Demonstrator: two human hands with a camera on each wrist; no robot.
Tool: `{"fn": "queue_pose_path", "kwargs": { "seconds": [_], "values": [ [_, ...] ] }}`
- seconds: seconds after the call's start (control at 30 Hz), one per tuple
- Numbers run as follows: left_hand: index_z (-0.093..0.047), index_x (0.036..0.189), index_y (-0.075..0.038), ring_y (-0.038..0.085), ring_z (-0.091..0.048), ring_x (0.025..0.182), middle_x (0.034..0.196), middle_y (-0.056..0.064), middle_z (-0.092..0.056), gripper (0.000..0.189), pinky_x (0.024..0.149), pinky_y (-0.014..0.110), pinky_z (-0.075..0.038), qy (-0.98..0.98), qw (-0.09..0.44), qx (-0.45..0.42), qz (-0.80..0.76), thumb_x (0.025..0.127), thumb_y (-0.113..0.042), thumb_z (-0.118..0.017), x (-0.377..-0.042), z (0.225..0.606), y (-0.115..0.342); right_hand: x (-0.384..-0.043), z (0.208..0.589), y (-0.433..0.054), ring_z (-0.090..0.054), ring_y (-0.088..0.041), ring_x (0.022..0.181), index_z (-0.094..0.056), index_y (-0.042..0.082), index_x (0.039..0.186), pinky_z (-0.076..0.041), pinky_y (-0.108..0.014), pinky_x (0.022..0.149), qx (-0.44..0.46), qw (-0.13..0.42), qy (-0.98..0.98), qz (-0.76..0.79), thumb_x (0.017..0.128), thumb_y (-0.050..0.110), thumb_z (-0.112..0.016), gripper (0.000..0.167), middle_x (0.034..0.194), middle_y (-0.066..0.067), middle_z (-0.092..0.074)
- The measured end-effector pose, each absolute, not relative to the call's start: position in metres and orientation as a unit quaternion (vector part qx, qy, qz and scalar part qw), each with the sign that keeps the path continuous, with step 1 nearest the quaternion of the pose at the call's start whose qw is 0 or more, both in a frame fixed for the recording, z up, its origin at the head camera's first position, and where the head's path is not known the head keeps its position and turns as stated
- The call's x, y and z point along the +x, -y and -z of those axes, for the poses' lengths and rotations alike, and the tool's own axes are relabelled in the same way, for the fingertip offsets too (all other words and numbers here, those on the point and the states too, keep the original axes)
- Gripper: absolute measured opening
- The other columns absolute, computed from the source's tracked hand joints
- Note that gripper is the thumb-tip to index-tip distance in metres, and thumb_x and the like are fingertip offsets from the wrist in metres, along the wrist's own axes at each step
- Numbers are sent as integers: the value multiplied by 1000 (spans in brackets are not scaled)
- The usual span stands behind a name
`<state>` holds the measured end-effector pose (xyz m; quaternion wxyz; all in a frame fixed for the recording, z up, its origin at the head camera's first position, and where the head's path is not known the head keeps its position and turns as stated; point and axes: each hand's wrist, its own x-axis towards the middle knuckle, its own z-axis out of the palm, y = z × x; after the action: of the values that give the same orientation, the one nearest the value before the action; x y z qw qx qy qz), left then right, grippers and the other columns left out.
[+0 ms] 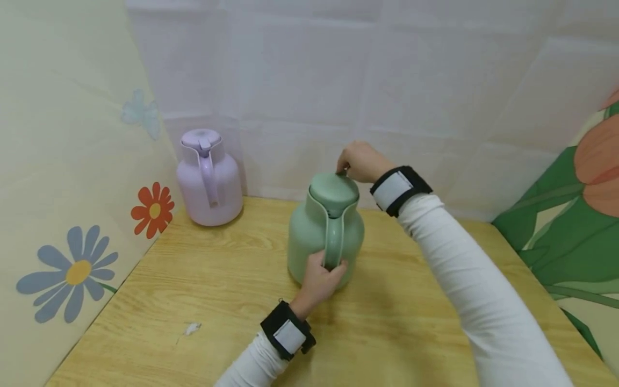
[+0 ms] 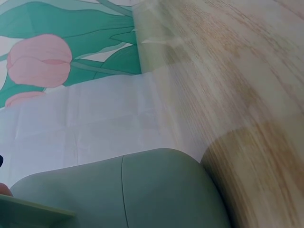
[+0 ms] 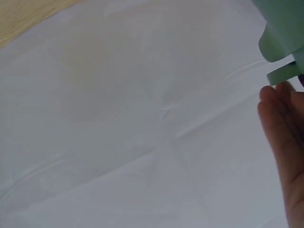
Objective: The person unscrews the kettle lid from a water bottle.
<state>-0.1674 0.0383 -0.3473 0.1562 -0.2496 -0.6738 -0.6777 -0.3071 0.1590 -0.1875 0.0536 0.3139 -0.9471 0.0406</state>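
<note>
A green thermos jug (image 1: 304, 236) stands upright on the wooden table, its handle (image 1: 333, 239) turned toward me. My left hand (image 1: 318, 285) grips the lower part of that handle, thumb on its right side. At the far edge of the green lid (image 1: 333, 189), my right hand (image 1: 365, 163) pinches the rim with curled fingers. The right wrist view shows a narrow gap between the lid's edge (image 3: 282, 73) and the jug's spout (image 3: 273, 46). In the left wrist view the jug's body fills the bottom, and the left hand is mostly out of frame.
A lilac thermos jug (image 1: 209, 185) of the same shape stands at the back left of the table (image 1: 232, 301). White sheeting (image 1: 300, 97) hangs close behind both jugs. Flower-printed panels border the left and right sides. A small white mark (image 1: 192, 328) shows at the front left.
</note>
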Motion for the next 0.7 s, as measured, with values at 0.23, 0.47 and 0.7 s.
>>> {"fn": "queue_pose_path", "kwargs": {
  "seconds": [0.23, 0.47, 0.7],
  "values": [
    [-52, 67, 7, 9, -46, 66, 67, 11, -52, 11, 63, 21, -41, 676, 149, -250, 677, 77, 10, -56, -170, 349, -45, -310, 187, -161, -62, -28, 81, -71, -2, 89, -51, -37, 70, 301, 48, 951, -44, 84, -1, -53, 19, 90, -18, -66],
    [-51, 66, 7, 6, -45, 64, 64, 10, -52, 11, 60, 20, -40, 683, 160, -258, 664, 75, 9, -56, -171, 351, -49, -313, 190, -157, -47, -15, 48, -69, -1, 72, -43, -28, 52, 242, 57, 968, -45, 86, 7, -55, 22, 58, -8, -59],
    [-51, 65, 7, 5, -44, 61, 63, 8, -50, 10, 57, 19, -39, 678, 161, -259, 669, 75, 9, -56, -172, 351, -54, -314, 189, -153, -57, -19, 56, -70, -3, 72, -50, -32, 58, 233, 69, 970, -16, 85, 5, -58, 19, 68, -14, -65]
  ]
}}
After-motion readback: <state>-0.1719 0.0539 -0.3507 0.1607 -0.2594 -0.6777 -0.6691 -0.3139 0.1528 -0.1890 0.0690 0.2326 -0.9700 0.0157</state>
